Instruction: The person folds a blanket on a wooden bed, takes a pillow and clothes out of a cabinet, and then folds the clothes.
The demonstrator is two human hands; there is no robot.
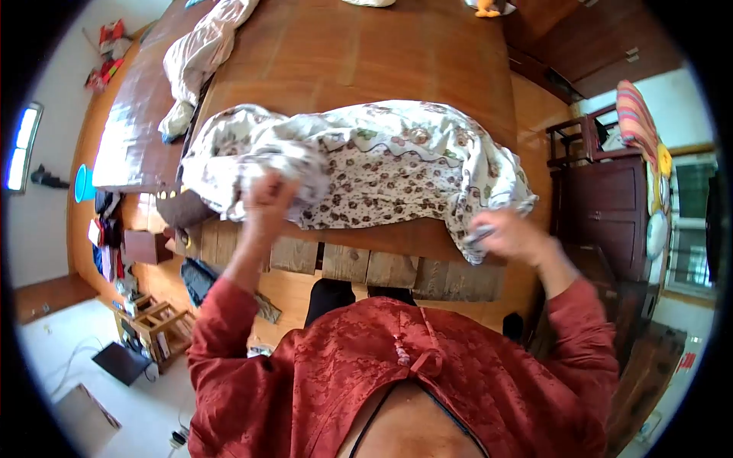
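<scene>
A white floral cloth (389, 172) with brown and green flower prints lies rumpled across the near part of a brown wooden surface (366, 53). At its left part, my left hand (269, 200) is closed on a bunched fold, blurred by motion. Over the near right corner, my right hand (508, 235) pinches the edge of the same cloth, with thumb and fingers together. Between my hands the middle of the cloth lies fairly flat, showing a smaller flower pattern below a wavy border.
A pale crumpled cloth (200, 57) lies along the far left. Wooden planks (343, 263) run along the near edge. A brown rounded object (183, 210) sits at the left corner. On the right stand a dark cabinet (603, 210) and a chair with a striped cushion (636, 114).
</scene>
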